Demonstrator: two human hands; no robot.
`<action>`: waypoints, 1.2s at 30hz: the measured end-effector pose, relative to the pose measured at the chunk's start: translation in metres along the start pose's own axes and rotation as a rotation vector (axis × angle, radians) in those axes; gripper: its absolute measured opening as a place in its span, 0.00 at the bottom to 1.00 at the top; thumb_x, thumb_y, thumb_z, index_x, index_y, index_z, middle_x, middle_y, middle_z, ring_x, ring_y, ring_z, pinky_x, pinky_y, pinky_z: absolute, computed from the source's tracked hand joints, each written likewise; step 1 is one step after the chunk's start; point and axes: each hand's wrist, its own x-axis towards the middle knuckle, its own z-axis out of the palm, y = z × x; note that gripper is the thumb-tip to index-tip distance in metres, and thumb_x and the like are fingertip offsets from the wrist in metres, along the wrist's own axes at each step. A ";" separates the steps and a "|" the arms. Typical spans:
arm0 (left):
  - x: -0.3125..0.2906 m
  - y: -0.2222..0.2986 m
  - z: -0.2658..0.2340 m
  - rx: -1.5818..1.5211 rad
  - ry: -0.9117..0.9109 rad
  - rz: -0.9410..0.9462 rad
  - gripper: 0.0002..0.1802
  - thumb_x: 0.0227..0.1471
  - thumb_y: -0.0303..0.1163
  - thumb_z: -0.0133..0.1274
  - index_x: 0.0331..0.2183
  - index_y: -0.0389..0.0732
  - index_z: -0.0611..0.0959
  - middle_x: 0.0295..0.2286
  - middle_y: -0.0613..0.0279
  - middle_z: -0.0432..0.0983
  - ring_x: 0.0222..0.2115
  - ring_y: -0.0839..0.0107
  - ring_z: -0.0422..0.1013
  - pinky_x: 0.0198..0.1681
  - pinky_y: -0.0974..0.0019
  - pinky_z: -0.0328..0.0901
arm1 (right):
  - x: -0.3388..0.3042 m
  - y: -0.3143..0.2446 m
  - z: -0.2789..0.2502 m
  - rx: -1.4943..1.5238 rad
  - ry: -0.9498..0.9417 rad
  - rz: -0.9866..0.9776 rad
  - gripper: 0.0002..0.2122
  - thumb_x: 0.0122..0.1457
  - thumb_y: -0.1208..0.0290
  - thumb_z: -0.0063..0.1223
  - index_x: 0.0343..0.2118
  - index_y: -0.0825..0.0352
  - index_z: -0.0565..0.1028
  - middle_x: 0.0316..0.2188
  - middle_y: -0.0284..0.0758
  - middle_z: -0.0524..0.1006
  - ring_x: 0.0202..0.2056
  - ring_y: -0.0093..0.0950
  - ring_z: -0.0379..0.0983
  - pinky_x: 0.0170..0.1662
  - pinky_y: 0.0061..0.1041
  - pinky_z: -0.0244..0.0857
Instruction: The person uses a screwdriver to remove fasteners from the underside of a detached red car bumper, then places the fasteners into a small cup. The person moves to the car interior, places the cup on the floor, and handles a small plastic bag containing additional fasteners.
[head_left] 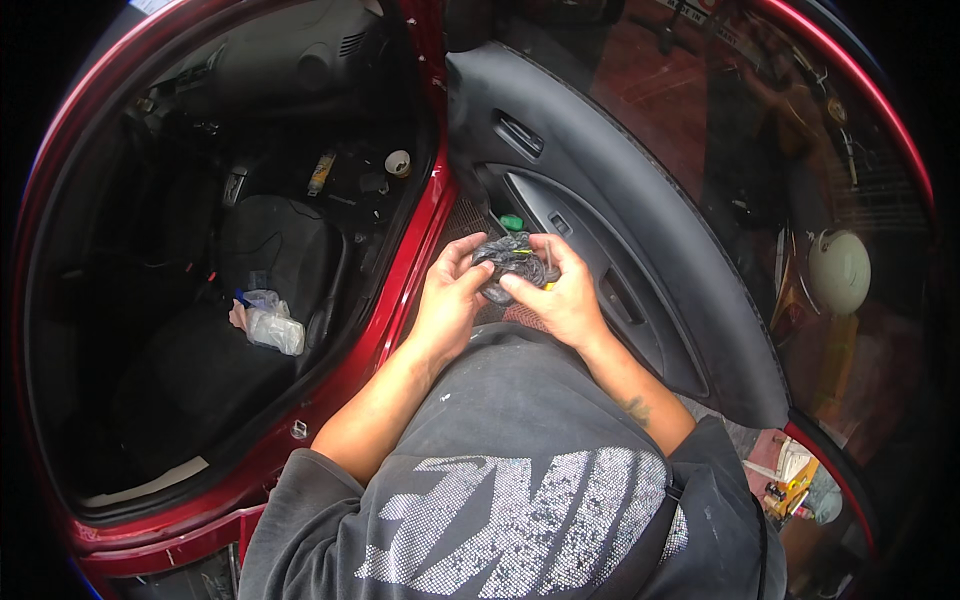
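Note:
In front of my body, both hands hold a crumpled, shiny black bundle that looks like thin plastic or bunched wiring; I cannot tell which. My left hand grips its left side between thumb and fingers. On the other side my right hand pinches it, thumb on top. A thin yellow-green strip shows across the bundle, and a bit of yellow peeks out by the right thumb. Just beyond the bundle, a small green object sits by the door panel, its kind unclear.
An open car door with a dark inner panel curves along my right. To my left, the red door frame borders a dark seat bearing a plastic-wrapped bundle. A paper cup and a bottle lie farther in.

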 end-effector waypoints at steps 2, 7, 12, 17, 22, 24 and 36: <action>-0.002 0.000 0.000 0.003 0.002 -0.007 0.29 0.67 0.25 0.51 0.65 0.29 0.65 0.51 0.49 0.77 0.51 0.65 0.77 0.53 0.58 0.77 | 0.001 -0.003 -0.004 -0.043 -0.101 0.099 0.12 0.62 0.67 0.67 0.42 0.70 0.81 0.32 0.30 0.83 0.32 0.23 0.78 0.44 0.28 0.74; -0.008 0.001 -0.001 -0.077 -0.014 -0.047 0.24 0.69 0.28 0.50 0.62 0.30 0.69 0.50 0.50 0.78 0.50 0.65 0.78 0.53 0.57 0.77 | 0.001 0.001 -0.007 0.062 -0.096 0.174 0.10 0.66 0.66 0.64 0.37 0.70 0.81 0.28 0.27 0.82 0.29 0.17 0.76 0.36 0.23 0.71; -0.013 0.002 -0.009 -0.194 -0.095 -0.159 0.20 0.71 0.33 0.46 0.58 0.32 0.74 0.49 0.50 0.80 0.50 0.60 0.79 0.57 0.49 0.75 | -0.001 0.003 -0.009 0.200 -0.133 0.286 0.11 0.71 0.65 0.57 0.37 0.68 0.81 0.25 0.26 0.80 0.22 0.11 0.71 0.23 0.17 0.63; -0.013 0.000 -0.014 -0.216 -0.118 -0.179 0.19 0.72 0.33 0.45 0.56 0.32 0.75 0.50 0.50 0.80 0.49 0.59 0.80 0.56 0.50 0.76 | -0.003 0.002 -0.011 0.257 -0.173 0.339 0.10 0.73 0.66 0.55 0.40 0.68 0.81 0.27 0.25 0.79 0.23 0.10 0.69 0.24 0.13 0.63; -0.016 -0.002 -0.013 -0.248 -0.128 -0.130 0.21 0.71 0.31 0.44 0.60 0.31 0.74 0.53 0.49 0.78 0.53 0.60 0.77 0.59 0.53 0.72 | -0.005 0.000 -0.011 0.224 -0.112 0.294 0.10 0.71 0.66 0.59 0.40 0.69 0.80 0.27 0.27 0.80 0.20 0.12 0.71 0.21 0.16 0.64; -0.016 -0.004 -0.012 -0.277 -0.149 -0.102 0.23 0.69 0.28 0.43 0.62 0.31 0.72 0.55 0.49 0.77 0.55 0.60 0.75 0.61 0.53 0.70 | -0.005 -0.001 -0.013 0.148 -0.085 0.249 0.09 0.69 0.67 0.61 0.40 0.69 0.80 0.27 0.28 0.80 0.21 0.13 0.72 0.21 0.16 0.65; -0.018 -0.001 -0.005 -0.122 -0.271 0.021 0.51 0.44 0.05 0.42 0.71 0.36 0.57 0.62 0.48 0.67 0.63 0.61 0.67 0.68 0.57 0.63 | -0.008 -0.001 -0.011 0.095 -0.029 0.249 0.11 0.69 0.63 0.61 0.37 0.67 0.76 0.25 0.28 0.77 0.18 0.14 0.70 0.19 0.17 0.64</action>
